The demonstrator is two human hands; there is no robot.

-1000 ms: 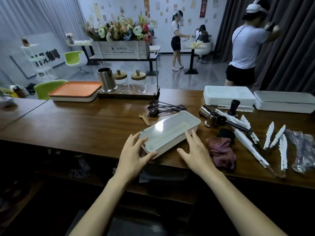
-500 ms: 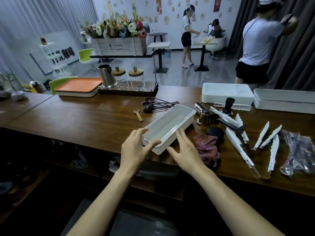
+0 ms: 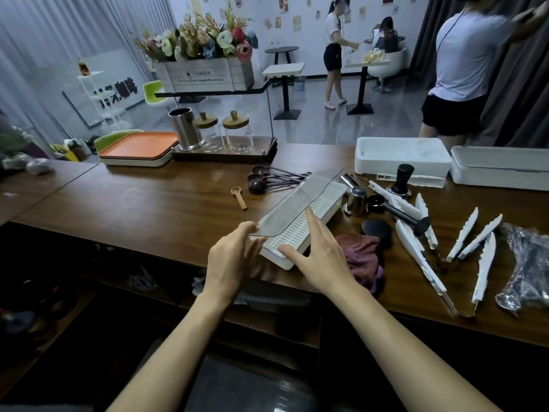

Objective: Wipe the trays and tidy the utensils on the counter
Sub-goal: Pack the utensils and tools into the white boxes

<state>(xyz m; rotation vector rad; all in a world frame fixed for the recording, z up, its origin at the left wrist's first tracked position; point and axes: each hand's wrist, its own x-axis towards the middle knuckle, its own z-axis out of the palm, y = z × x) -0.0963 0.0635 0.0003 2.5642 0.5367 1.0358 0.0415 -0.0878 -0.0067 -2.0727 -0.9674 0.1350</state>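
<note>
Tray (image 3: 319, 210): its clear lid (image 3: 297, 203) (half-raised) could slip, since the left hand (image 3: 232, 263) pinches just a corner; right hand (image 3: 323, 263), fingers spread, braces it.

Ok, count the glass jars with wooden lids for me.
2. Both stand on the dark base at the back of the counter: the left jar next to the steel cup, the right jar beside it. None looks hidden.
</note>
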